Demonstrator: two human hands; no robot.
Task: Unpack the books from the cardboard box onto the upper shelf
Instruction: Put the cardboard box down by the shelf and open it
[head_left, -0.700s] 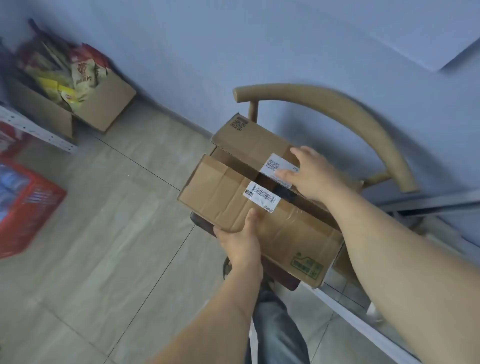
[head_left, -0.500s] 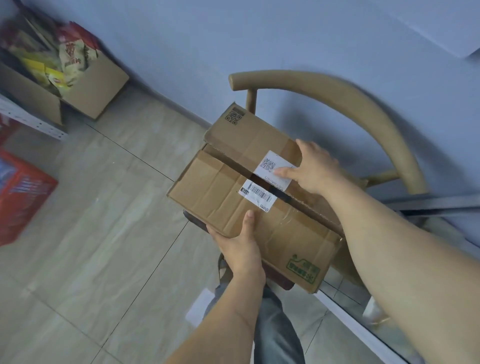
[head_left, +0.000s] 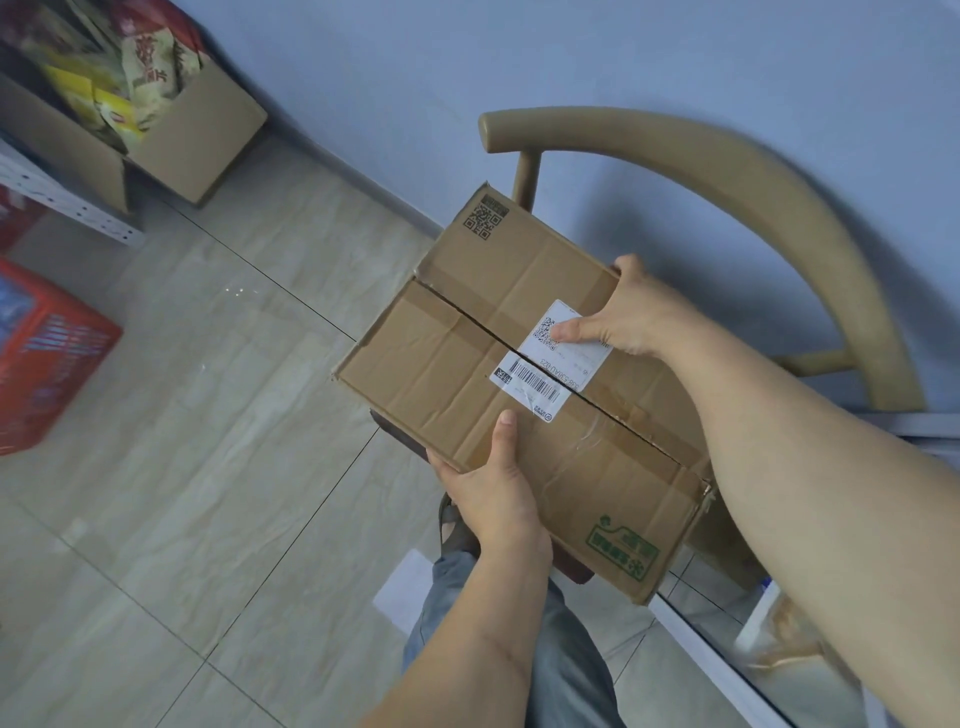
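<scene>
Cardboard dominates the middle of the view: the cardboard box (head_left: 524, 395) sits on the dark seat (head_left: 395, 434) of a wooden chair (head_left: 727, 171), its flaps closed, with the centre seam running as the long axis from the far left down to the near right. No books show; they are presumably inside, under the flaps.

Going left to right: a red crate (head_left: 47, 353) stands on the tiled floor (head_left: 208, 415) at the left edge, and behind it an open carton of snack packets (head_left: 171, 130) rests by a white perforated rail (head_left: 62, 202) against the blue wall (head_left: 623, 62).

The left hand (head_left: 493, 493) holds the near long edge of the box, thumb on top of the near flap and fingers curled under, so this grip is closed on the box and steadies it. The right hand (head_left: 628, 317) reaches over the far flap from the right side; its thumb lies on the white label (head_left: 556, 353) beside the seam and its fingers wrap the flap's far edge, a grip on the flap itself. The seam lies between the two hands, just beside the right thumb, so the right hand looks best placed to lift the far flap up and away while the left hand keeps the box from sliding off the seat.

At the near right a white frame bar (head_left: 727, 670) crosses low; the upper shelf is not in view.
</scene>
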